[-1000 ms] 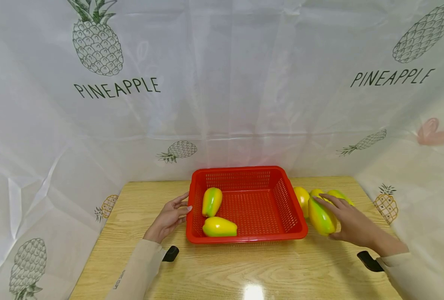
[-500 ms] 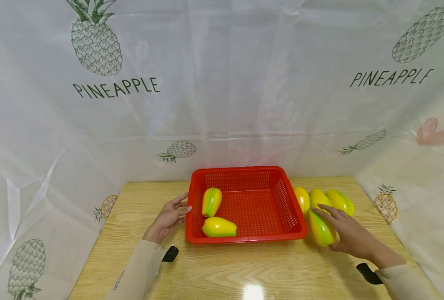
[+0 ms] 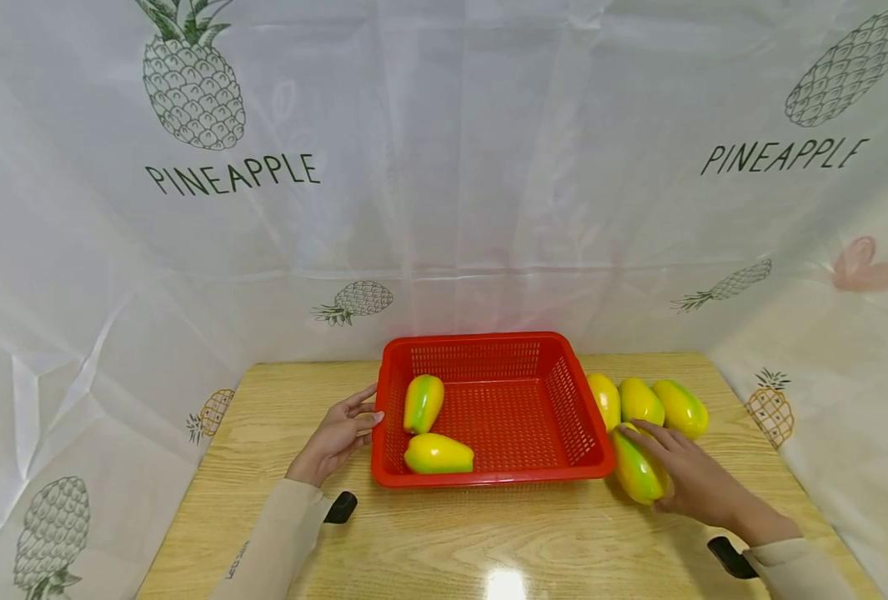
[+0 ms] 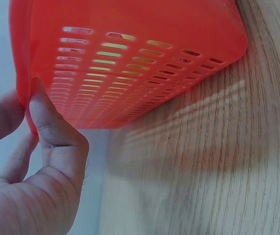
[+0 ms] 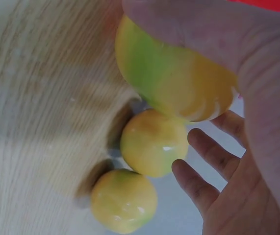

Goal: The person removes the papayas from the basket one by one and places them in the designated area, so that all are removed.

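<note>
My left hand pinches the left rim of a red plastic basket, thumb on the outer side in the left wrist view. Inside the basket lie two glossy yellow-green papayas, one upright at the back left and one on its side in front. Another papaya is in my right hand, just right of the basket's front corner. The right wrist view shows the thumb over this papaya, with some fingers spread past it. Beyond it sit three more papayas in a row.
The wooden table ends at a white sheet printed with pineapples, which rises behind and on both sides. One papaya of the row stands close against the basket's right wall.
My right hand has brought its papaya toward me and slightly left, down from over the row, so the papayas behind show more fully. The left hand and basket have stayed put.
</note>
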